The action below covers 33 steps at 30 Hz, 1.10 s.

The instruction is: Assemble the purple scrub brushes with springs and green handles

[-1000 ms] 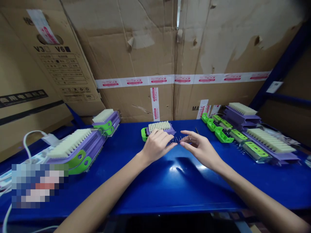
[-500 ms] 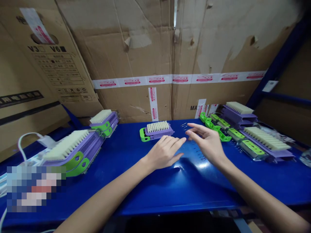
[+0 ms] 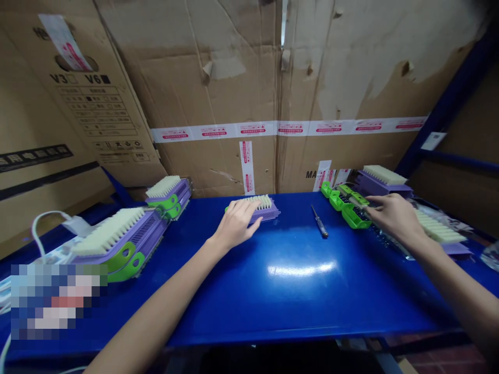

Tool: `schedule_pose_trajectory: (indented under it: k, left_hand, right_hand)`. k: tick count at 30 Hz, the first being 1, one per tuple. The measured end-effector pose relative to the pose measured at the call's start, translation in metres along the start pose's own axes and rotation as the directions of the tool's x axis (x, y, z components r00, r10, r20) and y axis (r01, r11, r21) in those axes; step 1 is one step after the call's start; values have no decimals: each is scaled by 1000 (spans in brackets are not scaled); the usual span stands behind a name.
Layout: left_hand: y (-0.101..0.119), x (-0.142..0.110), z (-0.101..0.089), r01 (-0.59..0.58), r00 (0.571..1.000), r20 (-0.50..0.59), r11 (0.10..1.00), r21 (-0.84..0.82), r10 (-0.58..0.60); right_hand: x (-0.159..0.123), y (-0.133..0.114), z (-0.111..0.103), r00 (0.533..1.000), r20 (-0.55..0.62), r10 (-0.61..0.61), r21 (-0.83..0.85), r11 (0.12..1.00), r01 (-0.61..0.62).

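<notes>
1. Cardboard [image 3: 210, 166] stands behind a blue table [image 3: 288, 306].
2. Left hand [image 3: 234, 222] lies over a brush [image 3: 268, 210], left of the screwdriver [image 3: 321, 226]; whether it grips, I cannot tell.
3. Right hand [image 3: 398, 215], right of the screwdriver, has fingertips narrowed by green parts [image 3: 353, 220]; any catch is hidden.
4. A low right-hand sweep could scatter the parts toward the screwdriver.

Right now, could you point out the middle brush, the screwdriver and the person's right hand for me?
Middle brush [image 3: 266, 210]: head view, on its purple side.
Screwdriver [image 3: 320, 224]: head view, on its handle.
Right hand [image 3: 397, 215]: head view, on the back of it.
</notes>
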<state>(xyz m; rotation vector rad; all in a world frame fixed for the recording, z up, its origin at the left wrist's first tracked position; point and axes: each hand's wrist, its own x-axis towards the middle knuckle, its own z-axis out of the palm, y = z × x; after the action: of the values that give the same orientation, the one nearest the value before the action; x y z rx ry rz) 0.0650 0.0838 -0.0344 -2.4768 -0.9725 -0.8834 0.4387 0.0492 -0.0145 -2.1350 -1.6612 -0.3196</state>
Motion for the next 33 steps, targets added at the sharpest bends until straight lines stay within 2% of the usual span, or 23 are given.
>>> schedule_pose_trajectory:
  k: [4,11,19,22,24,27,30,33]
  left_hand:
    - [-5,-1,0,11,1000,12,1000,25,-11]
    - [-5,-1,1,6,1000,23,1000,24,-7]
    - [-10,-1,2,56,995,77,997,48,-59]
    - [-16,-1,3,110,987,110,992,56,-116]
    - [-23,-3,6,164,976,133,985,61,-170]
    - [-34,-8,13,258,941,209,963,71,-267]
    - [-40,-11,17,298,910,285,953,54,-301]
    - [-37,-10,14,319,905,289,947,28,-313]
  right_hand:
    - [4,5,11,990,140,-19,-116,993,35]
    - [5,-4,8,969,233,78,-232,973,-22]
    - [9,-1,13,957,277,86,-313,950,5]
    - [8,-3,11,978,194,73,-299,954,-11]
    - [6,-9,9,995,97,11,-246,969,13]
    - [0,-26,11,990,-24,-139,-117,984,135]
    - [-7,-52,18,947,-85,-310,15,950,312]
    - [-12,-82,28,873,-71,-482,106,867,487]
